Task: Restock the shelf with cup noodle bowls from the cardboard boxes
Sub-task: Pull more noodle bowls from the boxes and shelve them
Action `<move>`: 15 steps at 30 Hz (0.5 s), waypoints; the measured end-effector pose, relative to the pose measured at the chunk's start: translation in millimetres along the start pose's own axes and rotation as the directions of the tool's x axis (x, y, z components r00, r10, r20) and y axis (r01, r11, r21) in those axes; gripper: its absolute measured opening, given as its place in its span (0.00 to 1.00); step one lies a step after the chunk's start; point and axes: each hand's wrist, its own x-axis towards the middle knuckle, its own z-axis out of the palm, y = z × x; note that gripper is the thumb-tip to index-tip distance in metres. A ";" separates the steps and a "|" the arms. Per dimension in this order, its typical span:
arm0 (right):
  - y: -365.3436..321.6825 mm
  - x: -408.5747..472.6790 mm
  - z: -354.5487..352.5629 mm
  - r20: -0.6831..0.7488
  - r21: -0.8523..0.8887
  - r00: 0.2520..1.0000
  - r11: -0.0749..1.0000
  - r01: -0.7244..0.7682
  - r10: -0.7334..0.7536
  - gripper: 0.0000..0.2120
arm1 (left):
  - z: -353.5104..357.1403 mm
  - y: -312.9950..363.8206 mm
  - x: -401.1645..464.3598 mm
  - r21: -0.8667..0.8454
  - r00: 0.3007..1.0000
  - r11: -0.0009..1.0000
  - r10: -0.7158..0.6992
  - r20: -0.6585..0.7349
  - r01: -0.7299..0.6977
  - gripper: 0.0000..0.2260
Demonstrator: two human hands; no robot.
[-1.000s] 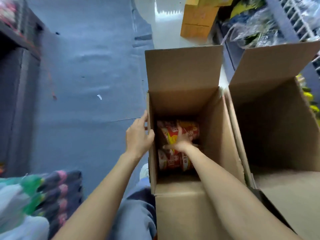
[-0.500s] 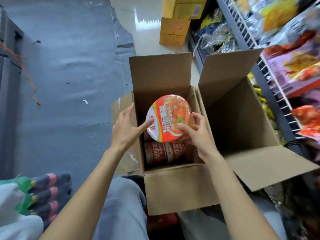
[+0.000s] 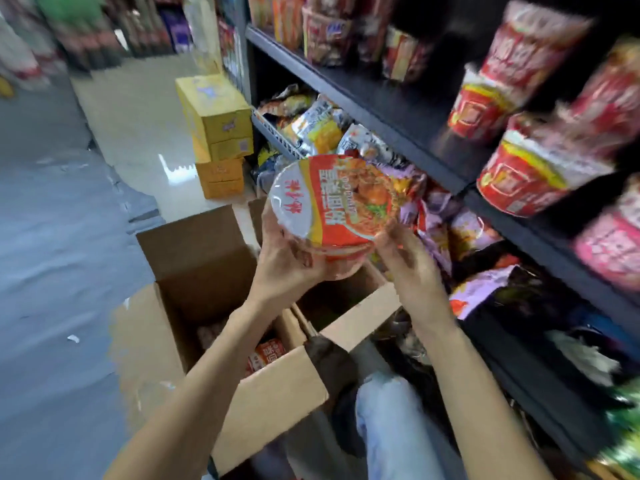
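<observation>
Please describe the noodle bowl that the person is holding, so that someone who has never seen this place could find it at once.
Start at the dark shelf on the right; before it stands an open cardboard box. Above it, the left hand and right hand hold the noodle bowl. Unlike the tall red cups, it is wide, with a white and orange lid.

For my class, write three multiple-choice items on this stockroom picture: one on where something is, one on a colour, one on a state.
1. Where is the noodle bowl?
A. on the floor
B. held above the open cardboard box
C. on the top shelf

2. What colour are the stacked cartons on the floor?
A. yellow
B. blue
C. black

3. How is the bowl held?
A. by no hand
B. by one hand only
C. by both hands

Answers: 1 B, it is lifted over the box. 2 A, their sides are yellow. 3 C, the left hand and the right hand both grip it.
</observation>
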 end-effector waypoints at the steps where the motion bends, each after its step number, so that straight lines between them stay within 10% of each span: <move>1: -9.7 -1.4 -15.5 -0.068 -0.041 0.995 0.997 0.071 -0.074 0.13 | 19.7 7.7 10.5 -0.034 1.000 0.999 0.008 0.008 -0.008 0.49; 7: -34.6 8.5 -100.8 -0.251 -0.400 0.866 0.861 0.314 -0.432 0.28 | 143.2 71.3 77.5 -0.055 0.993 0.993 0.106 0.056 -0.103 0.51; 15: -54.3 58.9 -183.9 -0.397 -0.652 0.714 0.724 0.222 -0.577 0.37 | 248.4 114.5 134.3 -0.109 0.966 0.975 0.210 0.151 -0.195 0.43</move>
